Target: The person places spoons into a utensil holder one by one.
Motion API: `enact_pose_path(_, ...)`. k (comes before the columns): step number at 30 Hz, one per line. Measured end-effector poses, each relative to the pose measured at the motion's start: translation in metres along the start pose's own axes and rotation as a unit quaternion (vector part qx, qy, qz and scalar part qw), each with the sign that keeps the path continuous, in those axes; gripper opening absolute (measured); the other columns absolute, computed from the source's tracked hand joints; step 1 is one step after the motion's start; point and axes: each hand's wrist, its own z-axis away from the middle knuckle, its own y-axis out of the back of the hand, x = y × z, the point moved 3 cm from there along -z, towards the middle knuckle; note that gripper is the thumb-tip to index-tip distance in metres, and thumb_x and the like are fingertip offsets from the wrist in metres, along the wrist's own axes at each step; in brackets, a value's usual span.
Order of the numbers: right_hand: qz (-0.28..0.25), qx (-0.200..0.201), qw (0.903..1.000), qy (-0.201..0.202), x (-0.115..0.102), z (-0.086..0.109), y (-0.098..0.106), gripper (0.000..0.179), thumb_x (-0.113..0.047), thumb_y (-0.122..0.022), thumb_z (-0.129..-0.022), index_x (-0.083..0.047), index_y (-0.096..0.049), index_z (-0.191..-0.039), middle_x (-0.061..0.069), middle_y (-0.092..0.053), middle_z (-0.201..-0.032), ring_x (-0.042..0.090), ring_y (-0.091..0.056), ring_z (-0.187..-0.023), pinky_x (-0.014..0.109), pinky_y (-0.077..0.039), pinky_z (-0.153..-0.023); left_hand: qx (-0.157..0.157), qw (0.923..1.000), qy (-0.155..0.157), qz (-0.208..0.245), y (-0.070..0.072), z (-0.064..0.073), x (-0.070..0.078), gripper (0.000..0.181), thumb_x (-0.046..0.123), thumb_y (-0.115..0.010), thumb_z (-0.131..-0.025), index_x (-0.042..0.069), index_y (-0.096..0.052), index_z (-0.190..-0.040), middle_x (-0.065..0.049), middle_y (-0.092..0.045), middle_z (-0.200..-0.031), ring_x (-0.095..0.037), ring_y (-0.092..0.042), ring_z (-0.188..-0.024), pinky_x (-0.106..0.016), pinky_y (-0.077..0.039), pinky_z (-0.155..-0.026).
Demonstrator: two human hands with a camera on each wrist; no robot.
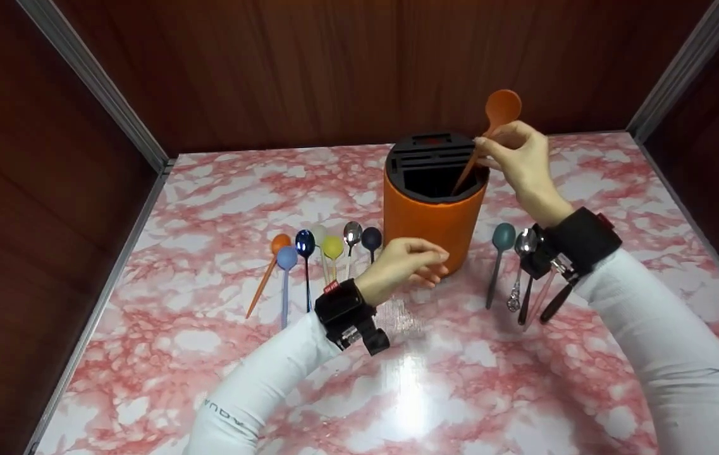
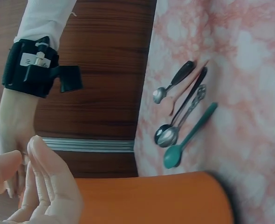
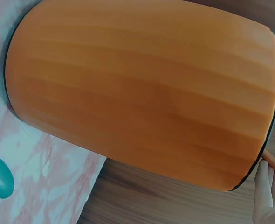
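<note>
An orange spoon (image 1: 503, 107) is pinched in my right hand (image 1: 522, 158), bowl up, its handle slanting into the open front compartment of the orange utensil holder (image 1: 432, 221) with a black slotted top. In the right wrist view the holder's orange wall (image 3: 142, 93) fills most of the picture, and part of my right hand (image 3: 268, 191) shows beside its rim. My left hand (image 1: 405, 266) hovers in front of the holder's lower part, holding nothing, its fingers loosely bent. The left wrist view shows this left hand (image 2: 49, 186) with thumb and fingers near each other and nothing between them.
Left of the holder lie several spoons, among them another orange spoon (image 1: 264, 278), a light blue one (image 1: 286, 259) and a yellow one (image 1: 332, 248). To its right lie a teal spoon (image 1: 503, 237) and several metal and dark-handled spoons. Wooden panels (image 1: 359, 69) enclose the marbled table.
</note>
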Motion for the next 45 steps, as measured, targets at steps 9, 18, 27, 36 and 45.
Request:
enact_pose_path(9, 0.076, -0.012, 0.9968, 0.022, 0.008, 0.002, 0.0, 0.014, 0.008, -0.067, -0.086, -0.003, -0.061, -0.082, -0.001, -0.065, -0.079, 0.009, -0.066, -0.073, 0.019, -0.058, -0.069, -0.006, 0.9996, 0.027, 0.009, 0.0, 0.0, -0.032, 0.018, -0.001, -0.06, -0.093, -0.011, -0.063, -0.107, -0.008, -0.064, -0.079, -0.013, -0.06, -0.063, -0.022, -0.057, -0.062)
enact_pose_path(18, 0.143, -0.012, 0.9891, 0.033, 0.007, 0.004, 0.004, 0.01, -0.002, -0.073, -0.086, 0.001, -0.068, -0.094, -0.009, -0.068, -0.08, 0.006, -0.065, -0.076, 0.016, -0.055, -0.072, -0.007, 0.9991, 0.04, 0.014, -0.002, -0.002, -0.044, 0.016, -0.001, -0.059, -0.093, -0.01, -0.063, -0.105, -0.006, -0.063, -0.076, -0.011, -0.058, -0.06, -0.017, -0.054, -0.055)
enact_pose_path(27, 0.14, -0.019, 0.9894, 0.035, 0.005, 0.01, 0.02, 0.018, -0.004, -0.073, -0.086, 0.003, -0.066, -0.101, -0.008, -0.067, -0.082, 0.007, -0.064, -0.078, 0.016, -0.053, -0.071, 0.001, 0.9985, 0.053, 0.014, -0.004, -0.005, -0.053, 0.02, -0.001, -0.058, -0.093, -0.014, -0.061, -0.108, -0.005, -0.063, -0.075, -0.012, -0.057, -0.061, -0.016, -0.053, -0.054)
enact_pose_path(36, -0.017, 0.007, 0.9997, -0.013, 0.013, 0.012, 0.04, 0.013, 0.008, -0.068, -0.086, -0.005, -0.068, -0.086, 0.005, -0.066, -0.08, 0.013, -0.067, -0.075, 0.021, -0.058, -0.073, 0.001, 0.9984, 0.056, 0.012, -0.004, -0.007, -0.06, 0.022, 0.0, -0.058, -0.093, -0.014, -0.061, -0.109, -0.007, -0.063, -0.076, -0.011, -0.057, -0.06, -0.017, -0.054, -0.055)
enact_pose_path(45, -0.073, 0.009, 0.997, -0.026, 0.031, 0.014, 0.059, 0.009, 0.011, -0.064, -0.087, 0.003, -0.067, -0.089, 0.009, -0.066, -0.08, 0.017, -0.067, -0.073, 0.027, -0.059, -0.074, 0.002, 0.9981, 0.061, 0.007, -0.004, -0.009, -0.067, 0.026, 0.001, -0.058, -0.093, -0.015, -0.059, -0.113, -0.009, -0.065, -0.079, -0.012, -0.059, -0.061, -0.019, -0.056, -0.058)
